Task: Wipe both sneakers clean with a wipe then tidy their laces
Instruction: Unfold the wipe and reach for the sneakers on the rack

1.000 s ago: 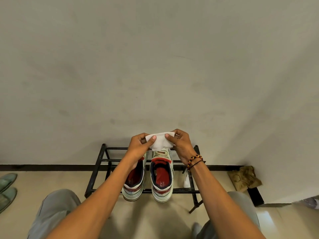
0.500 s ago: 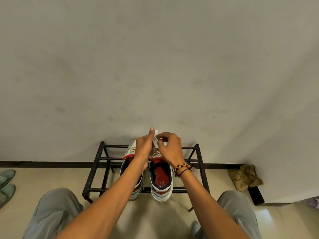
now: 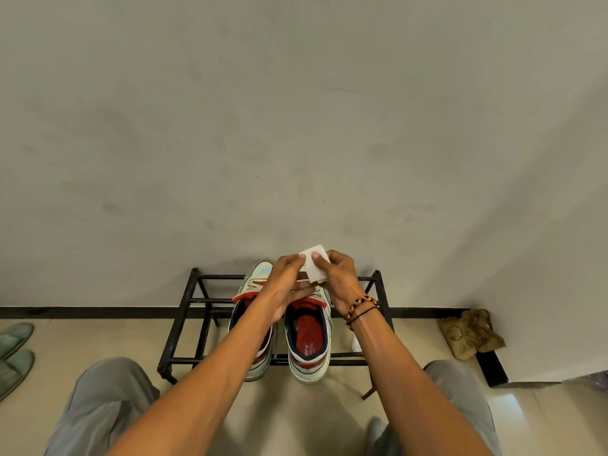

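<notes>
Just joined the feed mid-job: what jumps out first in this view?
Two hands meet at centre, the left hand and right hand both pinching a white wipe held up above the shoes. Right below, a pair of sneakers with red insoles sits side by side on a black rack against the wall, heels toward the camera.

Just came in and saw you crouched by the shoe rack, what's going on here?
A person is holding a folded white wipe in both hands, the left hand and right hand pinching it above a pair of sneakers. The sneakers sit side by side on a black metal rack against the wall. The wipe is not touching either shoe at this moment, so wiping does not look under way.
</notes>
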